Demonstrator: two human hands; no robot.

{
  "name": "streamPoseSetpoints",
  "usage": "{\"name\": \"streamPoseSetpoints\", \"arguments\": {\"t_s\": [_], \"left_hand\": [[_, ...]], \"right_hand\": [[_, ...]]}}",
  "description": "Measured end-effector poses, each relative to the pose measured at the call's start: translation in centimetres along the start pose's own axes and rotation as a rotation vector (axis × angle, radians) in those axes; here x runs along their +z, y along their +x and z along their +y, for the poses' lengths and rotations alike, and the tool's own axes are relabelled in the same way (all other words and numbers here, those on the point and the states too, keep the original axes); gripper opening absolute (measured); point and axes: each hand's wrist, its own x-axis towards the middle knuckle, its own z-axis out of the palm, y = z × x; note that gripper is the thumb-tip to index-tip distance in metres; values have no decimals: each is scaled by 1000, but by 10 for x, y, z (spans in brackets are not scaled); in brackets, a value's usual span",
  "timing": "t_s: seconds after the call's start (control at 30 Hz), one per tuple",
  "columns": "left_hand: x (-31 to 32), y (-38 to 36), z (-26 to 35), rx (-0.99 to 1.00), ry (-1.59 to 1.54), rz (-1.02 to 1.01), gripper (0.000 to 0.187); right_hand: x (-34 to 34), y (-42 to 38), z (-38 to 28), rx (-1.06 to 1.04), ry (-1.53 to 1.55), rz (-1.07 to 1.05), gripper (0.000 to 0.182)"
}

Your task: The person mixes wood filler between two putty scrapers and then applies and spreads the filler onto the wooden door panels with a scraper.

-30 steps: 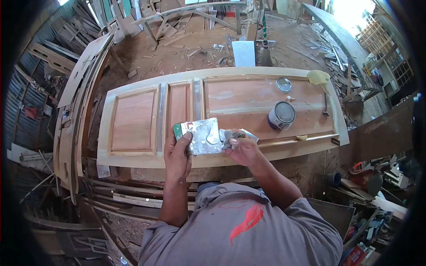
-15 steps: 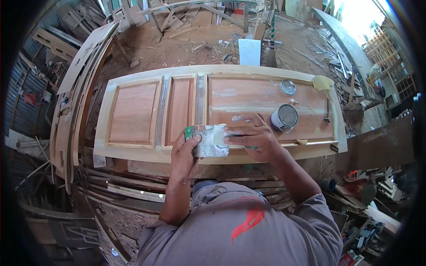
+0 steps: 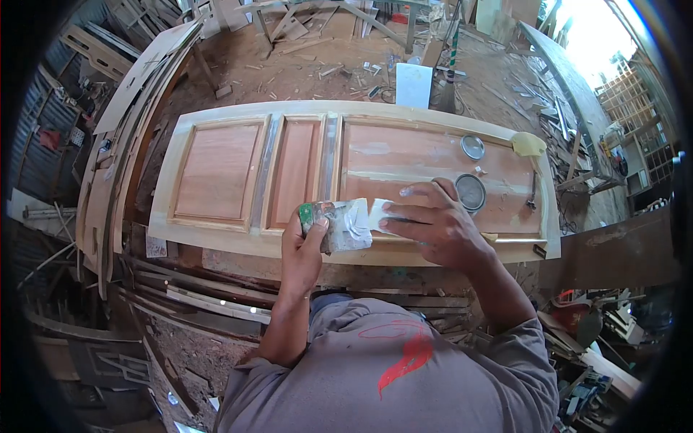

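My left hand (image 3: pixel 299 252) is closed on a flat, wide putty scraper (image 3: pixel 336 232) with a green edge at its left and white putty smeared at its right end. My right hand (image 3: pixel 451 227) pinches a smaller flat spreader (image 3: pixel 378 216), its tip coated in white putty, just right of the scraper and slightly apart from it. Most of that spreader is hidden by my fingers. Both hands are over the near edge of a wooden panelled door (image 3: pixel 164 173) lying flat. Beyond my right hand stands an open tin (image 3: pixel 471 192), partly covered by it.
A round lid (image 3: pixel 473 147), a yellowish sheet (image 3: pixel 528 143) and a thin dark tool (image 3: pixel 532 191) lie on the door's right part. Stacked boards (image 3: pixel 137 115) run along the left. A white panel (image 3: pixel 413 85) and a broom (image 3: pixel 448 90) stand behind the door.
My right hand has drawn the spreader right, off the scraper, and a white load now shows on its tip. The scraper stays in my left hand. The view has shifted slightly.
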Motion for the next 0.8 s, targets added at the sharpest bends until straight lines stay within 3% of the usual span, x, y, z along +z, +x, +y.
{"name": "streamPoseSetpoints", "arguments": {"t_s": [0.33,0.63,0.73,0.8], "left_hand": [[-1,-5,-3,90,-112,70,27],[-11,-3,9,171,18,149,30],[-16,3,13,373,60,191,32],[-20,4,13,541,171,237,28]], "right_hand": [[14,7,-24,-4,-29,47,45],[21,32,-47,64,49,22,47],[41,29,-47,201,213,230,41],[59,25,-64,591,649,343,35]]}}
